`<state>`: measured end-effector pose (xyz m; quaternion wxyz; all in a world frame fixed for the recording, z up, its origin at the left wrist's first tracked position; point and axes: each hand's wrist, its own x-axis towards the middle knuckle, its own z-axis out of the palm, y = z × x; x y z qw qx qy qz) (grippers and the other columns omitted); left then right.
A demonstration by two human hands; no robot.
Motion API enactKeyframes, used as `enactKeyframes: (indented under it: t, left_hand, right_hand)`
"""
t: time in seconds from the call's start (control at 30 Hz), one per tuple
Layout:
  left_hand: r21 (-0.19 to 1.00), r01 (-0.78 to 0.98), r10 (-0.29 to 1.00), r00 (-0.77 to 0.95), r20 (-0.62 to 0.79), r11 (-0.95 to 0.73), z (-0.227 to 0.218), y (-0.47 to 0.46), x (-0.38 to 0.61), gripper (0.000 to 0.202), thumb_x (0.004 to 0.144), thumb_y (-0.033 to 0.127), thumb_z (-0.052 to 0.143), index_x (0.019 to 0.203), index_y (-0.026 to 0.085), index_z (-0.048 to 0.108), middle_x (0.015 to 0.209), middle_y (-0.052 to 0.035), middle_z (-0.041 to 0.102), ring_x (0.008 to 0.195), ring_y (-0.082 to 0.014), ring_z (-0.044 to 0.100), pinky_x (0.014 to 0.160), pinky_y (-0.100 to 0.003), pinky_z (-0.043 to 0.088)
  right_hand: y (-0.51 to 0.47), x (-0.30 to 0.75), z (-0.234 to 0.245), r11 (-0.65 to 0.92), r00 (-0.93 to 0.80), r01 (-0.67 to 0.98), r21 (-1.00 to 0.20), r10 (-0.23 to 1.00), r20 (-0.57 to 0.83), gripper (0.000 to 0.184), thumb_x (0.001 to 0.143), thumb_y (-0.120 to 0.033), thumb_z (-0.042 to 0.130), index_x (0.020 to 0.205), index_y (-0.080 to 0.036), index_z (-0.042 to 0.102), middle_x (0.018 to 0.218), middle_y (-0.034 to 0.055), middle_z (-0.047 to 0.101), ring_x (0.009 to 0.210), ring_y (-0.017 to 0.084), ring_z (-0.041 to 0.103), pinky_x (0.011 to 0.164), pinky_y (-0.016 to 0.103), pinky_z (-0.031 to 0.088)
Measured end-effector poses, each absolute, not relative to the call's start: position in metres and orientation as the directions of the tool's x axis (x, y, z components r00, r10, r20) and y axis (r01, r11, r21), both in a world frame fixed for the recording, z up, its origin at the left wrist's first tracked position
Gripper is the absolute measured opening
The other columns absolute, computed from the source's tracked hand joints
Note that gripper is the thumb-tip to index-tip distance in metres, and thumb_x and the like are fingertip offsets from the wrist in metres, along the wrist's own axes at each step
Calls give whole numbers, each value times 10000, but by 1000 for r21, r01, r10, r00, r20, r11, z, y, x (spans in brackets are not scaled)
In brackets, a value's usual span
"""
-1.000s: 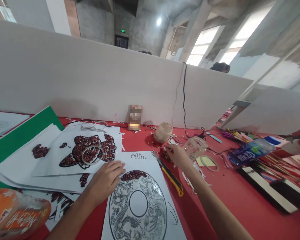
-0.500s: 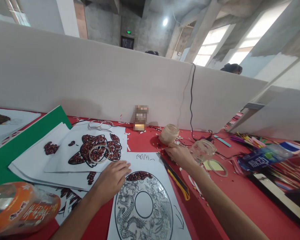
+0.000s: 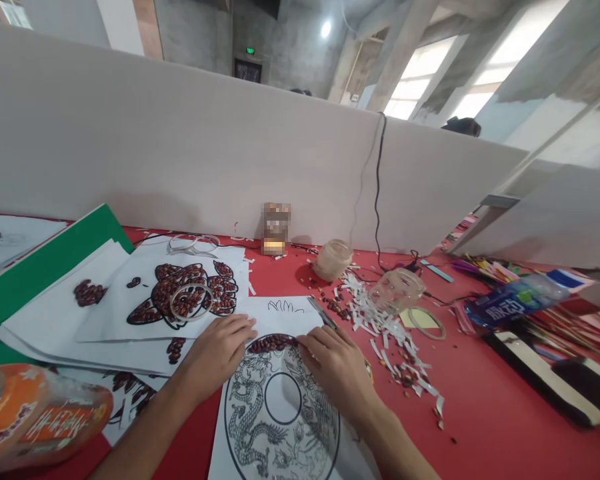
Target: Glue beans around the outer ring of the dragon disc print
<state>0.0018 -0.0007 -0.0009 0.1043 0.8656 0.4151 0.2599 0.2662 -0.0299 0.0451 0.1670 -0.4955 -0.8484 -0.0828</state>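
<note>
A white sheet (image 3: 253, 310) printed with a ring-shaped dragon pattern (image 3: 260, 417) lies in front of me. Dark red beans (image 3: 273, 343) fill a curved strip at the ring's top. My left hand (image 3: 223, 350) rests flat on the sheet's left side, fingers stretched out beside the strip. At the strip's right end, my right hand (image 3: 337, 367) has its fingers bent down and close together, fingertips on the paper. Whatever they pinch is hidden. Mostly under that hand lies a yellow utility knife (image 3: 369, 369). Loose beans (image 3: 336, 307) are scattered beyond the right hand.
Bean-covered sheets (image 3: 105, 327) overlap a green board (image 3: 10, 327) on the left, near an orange-labelled bottle (image 3: 45, 420). Two jars (image 3: 333, 260), paper shreds (image 3: 380, 317), a tape ring (image 3: 427, 325) and a blue-labelled bottle (image 3: 515, 300) stand or lie on the right. A white partition (image 3: 180, 147) borders the table.
My right hand has come back from beside the jar and the scattered beans to the right end of the bean strip. My left hand stays on the sheet. The view has shifted slightly.
</note>
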Motion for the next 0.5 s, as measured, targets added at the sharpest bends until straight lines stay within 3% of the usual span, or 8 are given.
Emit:
enactKeyframes:
  t: [0.2,0.33,0.5]
  left_hand:
    - [401,653,766,521,377,-642,1,-1,2,361,926,65,472,1158,221,701,1322,-35,684,1268,-225,576,1071,-454,483]
    - [403,651,764,525,374,-644,2,0,2,355,930,69,466,1152,214,701,1319,-42,684,1261,-223,578,1064,-450,489]
    - [402,659,771,519,368,-636,1,0,2,346,938,80,472,1162,224,694,1323,-31,682,1270,-220,572,1058,-441,492]
  right_hand:
    - [-36,254,39,489,-466,872,28,812,351,101,965,-170,614,976,-230,695,808,11,693,813,188,606,820,349,338]
    - [-36,253,34,467,-422,884,-38,829,367,103,982,-198,608,955,-234,701,804,4,695,801,182,595,822,347,333]
    - [-39,260,31,480,-384,866,-139,817,430,168,1019,-233,547,1055,-240,711,877,18,703,830,181,600,789,334,345]
